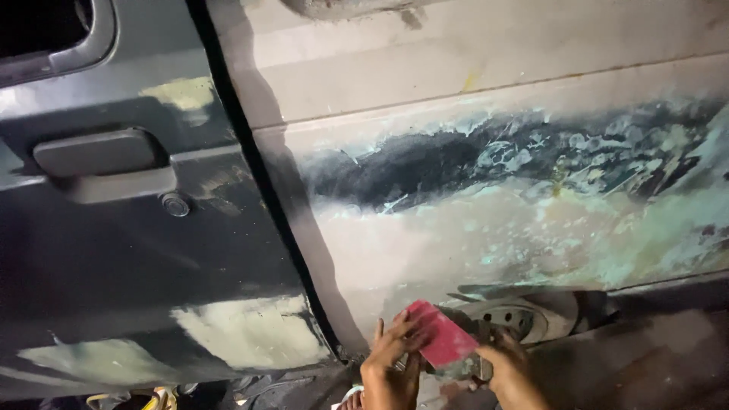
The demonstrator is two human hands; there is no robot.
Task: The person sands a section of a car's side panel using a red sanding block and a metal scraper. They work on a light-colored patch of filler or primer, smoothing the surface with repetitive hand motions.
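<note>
red spreader (440,334) just below the sanded car panel (486,235) | left hand (389,357) and right hand (507,363) both closed on its edges | looked thin, light, slightly flexible; best pinched at the edges

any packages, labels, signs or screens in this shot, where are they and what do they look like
None in view: no package, label, sign or screen shows.
The nearest such thing is a flat red card-like piece, plain, low in the middle, between the left hand and the right hand, in front of a patchy sanded car panel.
</note>
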